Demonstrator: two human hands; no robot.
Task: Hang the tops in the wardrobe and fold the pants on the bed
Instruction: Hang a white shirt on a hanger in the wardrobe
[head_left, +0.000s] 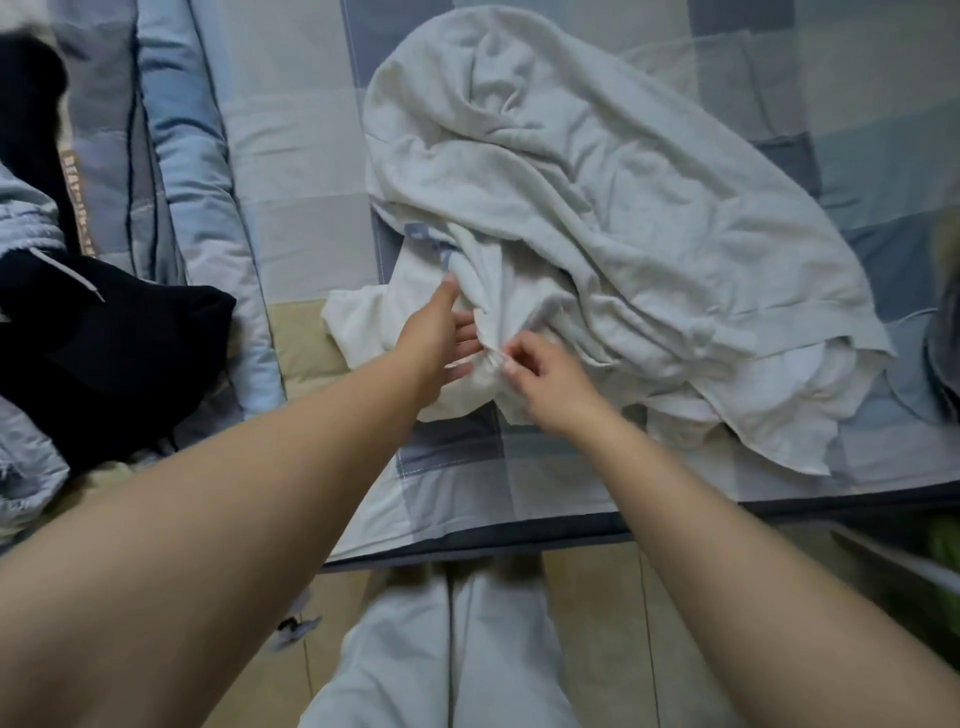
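White garment (597, 218) lay heaped on bed (291, 156). Right hand (545, 379) grip pinched a bunched fold, left hand (441, 332) spread beside it, likely to find an edge.

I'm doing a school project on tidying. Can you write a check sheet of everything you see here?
Surface: bed with a blue, grey and beige checked cover.
Job's things: white garment, crumpled on the bed.
Clutter: black garment and light blue quilted item at the left.
Grippers: left hand rests open against the white garment; right hand pinches a fold of it.
Cables: nothing seen.
Surroundings: beige floor beside the bed; wardrobe not in view.
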